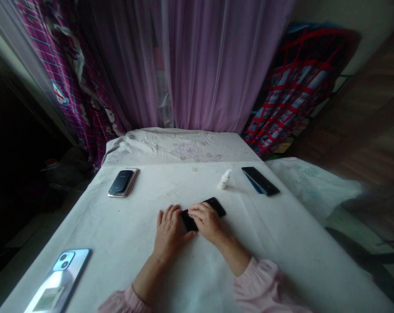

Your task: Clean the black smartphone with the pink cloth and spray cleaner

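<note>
A black phone (218,206) lies flat on the white tablecloth, its far end pointing up and to the right. My left hand (171,230) rests at its left end, fingers spread on the cloth and thumb along the phone's near edge. Over the middle of the phone is my right hand (207,221), its fingers bent and pressed together. Whatever may be under those fingertips is hidden. A small white dropper bottle (225,179) stands upright beyond the phone, a little to the right.
Stacked phones (121,182) lie at the back left, and two dark phones (261,181) overlap at the back right. A shiny light-blue phone (60,280) is at the front left. Purple curtains (210,65) hang behind the covered table (145,171).
</note>
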The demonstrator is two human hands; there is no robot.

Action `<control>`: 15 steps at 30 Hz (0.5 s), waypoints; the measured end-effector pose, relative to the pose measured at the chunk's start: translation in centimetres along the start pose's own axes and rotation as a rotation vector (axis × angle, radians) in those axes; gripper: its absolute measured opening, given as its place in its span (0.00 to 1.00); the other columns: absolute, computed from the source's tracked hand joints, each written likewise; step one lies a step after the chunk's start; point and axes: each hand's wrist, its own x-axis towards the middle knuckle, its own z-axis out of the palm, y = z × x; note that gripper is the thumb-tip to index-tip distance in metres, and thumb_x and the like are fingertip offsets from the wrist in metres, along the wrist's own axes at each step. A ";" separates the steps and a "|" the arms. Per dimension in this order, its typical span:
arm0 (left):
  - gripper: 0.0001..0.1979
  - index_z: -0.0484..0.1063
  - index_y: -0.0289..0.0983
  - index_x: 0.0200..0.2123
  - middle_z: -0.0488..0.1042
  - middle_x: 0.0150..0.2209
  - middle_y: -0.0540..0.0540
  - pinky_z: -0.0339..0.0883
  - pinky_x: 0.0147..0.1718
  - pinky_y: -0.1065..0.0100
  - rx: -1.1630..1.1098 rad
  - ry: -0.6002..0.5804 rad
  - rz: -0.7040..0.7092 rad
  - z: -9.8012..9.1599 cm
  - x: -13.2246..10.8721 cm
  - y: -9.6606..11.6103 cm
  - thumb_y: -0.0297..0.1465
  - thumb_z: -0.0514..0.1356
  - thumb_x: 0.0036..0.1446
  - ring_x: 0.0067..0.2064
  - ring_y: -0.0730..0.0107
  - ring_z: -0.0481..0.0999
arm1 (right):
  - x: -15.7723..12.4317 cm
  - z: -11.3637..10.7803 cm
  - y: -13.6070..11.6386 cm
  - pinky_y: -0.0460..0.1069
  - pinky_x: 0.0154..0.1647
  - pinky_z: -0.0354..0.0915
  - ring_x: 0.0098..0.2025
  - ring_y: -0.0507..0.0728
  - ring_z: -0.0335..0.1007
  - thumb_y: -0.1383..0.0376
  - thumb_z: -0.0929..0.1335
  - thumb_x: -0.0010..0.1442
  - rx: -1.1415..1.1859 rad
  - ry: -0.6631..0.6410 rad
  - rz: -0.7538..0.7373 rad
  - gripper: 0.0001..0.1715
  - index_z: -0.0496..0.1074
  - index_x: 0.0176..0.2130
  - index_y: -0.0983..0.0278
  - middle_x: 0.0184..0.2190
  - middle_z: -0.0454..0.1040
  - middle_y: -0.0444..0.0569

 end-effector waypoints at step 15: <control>0.29 0.66 0.38 0.53 0.68 0.60 0.35 0.49 0.61 0.38 -0.018 -0.089 0.014 -0.4 0.1 -0.5 0.37 0.68 0.48 0.63 0.45 0.63 | -1.6 -1.3 0.3 0.52 0.44 0.69 0.41 0.58 0.71 0.72 0.64 0.63 -0.078 0.103 0.132 0.14 0.79 0.39 0.62 0.37 0.78 0.51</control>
